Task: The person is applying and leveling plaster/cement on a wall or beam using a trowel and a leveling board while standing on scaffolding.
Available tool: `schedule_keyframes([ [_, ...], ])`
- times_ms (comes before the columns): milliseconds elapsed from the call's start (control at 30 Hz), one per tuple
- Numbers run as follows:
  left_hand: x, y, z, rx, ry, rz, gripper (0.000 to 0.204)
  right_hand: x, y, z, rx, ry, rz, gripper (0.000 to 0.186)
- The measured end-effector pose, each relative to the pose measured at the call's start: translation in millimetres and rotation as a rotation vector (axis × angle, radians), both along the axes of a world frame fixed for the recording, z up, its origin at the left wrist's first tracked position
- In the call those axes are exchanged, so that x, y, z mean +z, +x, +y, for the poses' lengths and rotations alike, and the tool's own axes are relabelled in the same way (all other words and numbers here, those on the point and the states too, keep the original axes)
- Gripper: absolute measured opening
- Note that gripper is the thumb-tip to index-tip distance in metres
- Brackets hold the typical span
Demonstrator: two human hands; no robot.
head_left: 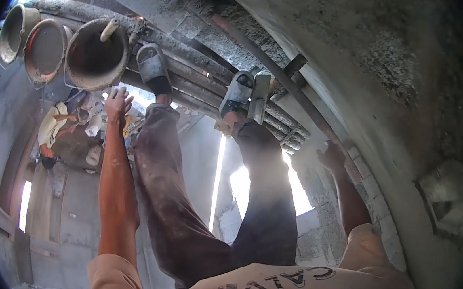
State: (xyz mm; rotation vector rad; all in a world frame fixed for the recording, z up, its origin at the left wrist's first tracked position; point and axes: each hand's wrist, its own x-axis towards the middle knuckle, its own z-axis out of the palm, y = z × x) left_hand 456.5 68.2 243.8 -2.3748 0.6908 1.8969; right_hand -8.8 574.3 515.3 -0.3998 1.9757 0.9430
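Observation:
My left hand (117, 106) hangs just below the rim of a mud-caked bucket (94, 74). Its fingers are loosely bent and apart, with nothing visible in them. A pale handle (109, 29) sticks up inside that bucket; what it belongs to is hidden. Two more buckets, one with a reddish-grey inside (45, 52) and one paler (11, 34), stand in a row to the left. Out to the right, my right hand (333, 156) appears closed around a long pole (284, 79) beside the wall, though shade blurs its fingers.
My sandalled feet stand on a platform of round poles (193, 77), beside a short board (258, 99). Bright gaps open onto a lower level. Down there at left, a person (52, 130) bends among containers. A rough plastered wall (384, 105) curves along the right.

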Motion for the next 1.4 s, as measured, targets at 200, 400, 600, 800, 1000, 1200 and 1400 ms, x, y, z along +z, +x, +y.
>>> schedule_keyframes([
  [200,8,-25,52,-0.530,-0.098,0.118,0.044,-53,-50,108,0.059,0.199,0.019,0.101],
  [400,-8,-55,75,-0.622,0.032,0.332,0.034,-81,-60,166,-0.059,0.212,-0.027,0.090],
  [600,34,-121,152,-0.323,-0.099,0.290,0.039,-64,-66,163,0.170,0.248,-0.137,0.055],
  [800,90,-120,201,-0.523,-0.077,0.224,0.047,-9,-39,126,0.368,-0.172,-0.198,0.053],
  [1000,193,-155,219,-0.395,0.036,0.244,0.047,54,-57,-17,0.226,-0.095,-0.232,0.035],
  [1200,249,-172,203,-0.374,-0.019,0.402,0.051,164,-30,-17,0.176,-0.235,-0.346,0.041],
  [1400,285,-200,186,-0.347,-0.161,0.425,0.073,363,34,-95,0.031,-0.054,-0.351,0.057],
])
